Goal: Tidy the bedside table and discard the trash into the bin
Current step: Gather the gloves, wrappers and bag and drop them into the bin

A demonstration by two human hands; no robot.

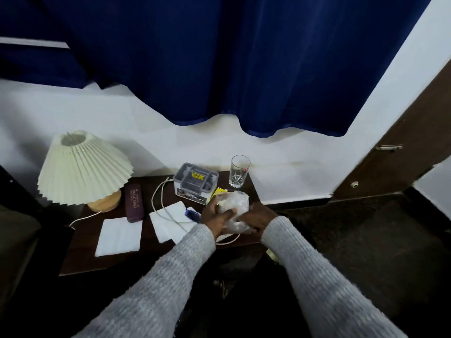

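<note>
A crumpled clear plastic bag (pixel 234 206) is held over the right end of the dark wooden bedside table (pixel 83 254). My left hand (pixel 217 217) grips its left side and my right hand (pixel 257 219) grips its lower right side. White paper napkins lie flat on the table, one (pixel 119 236) at the front left and another (pixel 168 220) in the middle under a white cable (pixel 158 191). A small blue object (pixel 191 214) lies by my left hand. A yellow wrapper (pixel 218 191) peeks out behind the bag.
A pleated cream lamp (pixel 83 167) stands at the table's back left, beside a maroon glasses case (pixel 133 202). A grey organiser box (pixel 196 182) and an empty drinking glass (pixel 239 170) stand at the back. A blue curtain (pixel 219 69) hangs above. A brown door (pixel 402 147) is at right.
</note>
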